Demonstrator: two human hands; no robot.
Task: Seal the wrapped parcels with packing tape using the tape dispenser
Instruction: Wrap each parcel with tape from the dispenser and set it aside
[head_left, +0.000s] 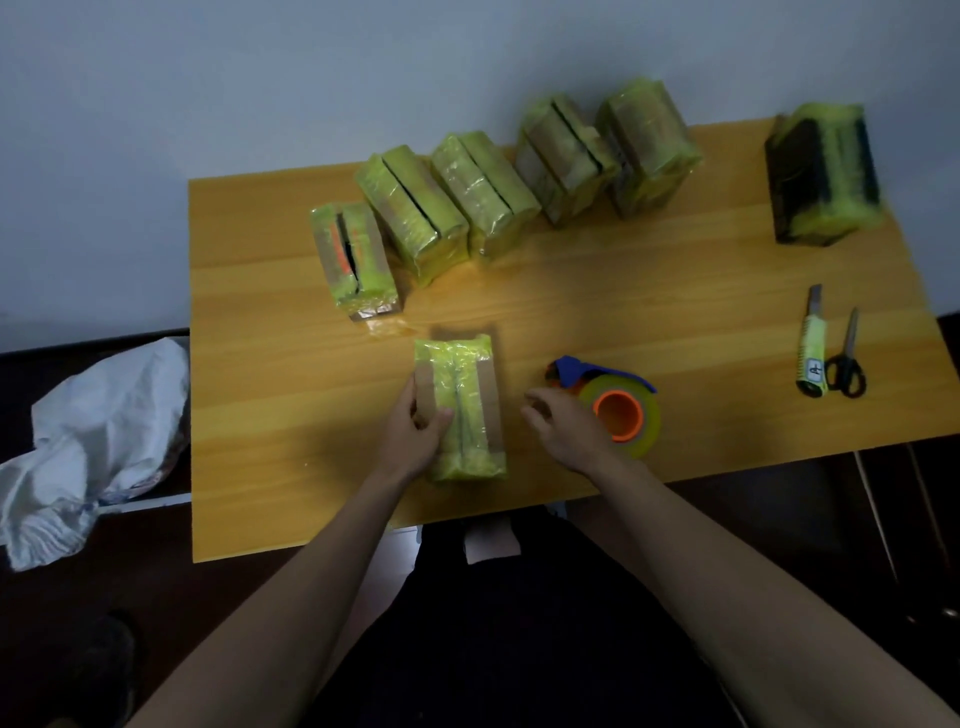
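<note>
A parcel (462, 405) wrapped in yellow-green film with brown tape strips lies near the front of the wooden table (623, 291). My left hand (418, 434) grips its left side, thumb on top. My right hand (563, 426) hovers just right of the parcel with loosely curled fingers, holding nothing. The tape dispenser (610, 397), blue with an orange core and a yellowish roll, lies on the table directly behind my right hand. Several more wrapped parcels (467, 195) stand in a row at the back.
A dark parcel with a yellow wrap (823, 174) stands at the back right corner. A utility knife (813, 348) and scissors (848, 358) lie by the right edge. A white crumpled bag (98, 441) sits left of the table.
</note>
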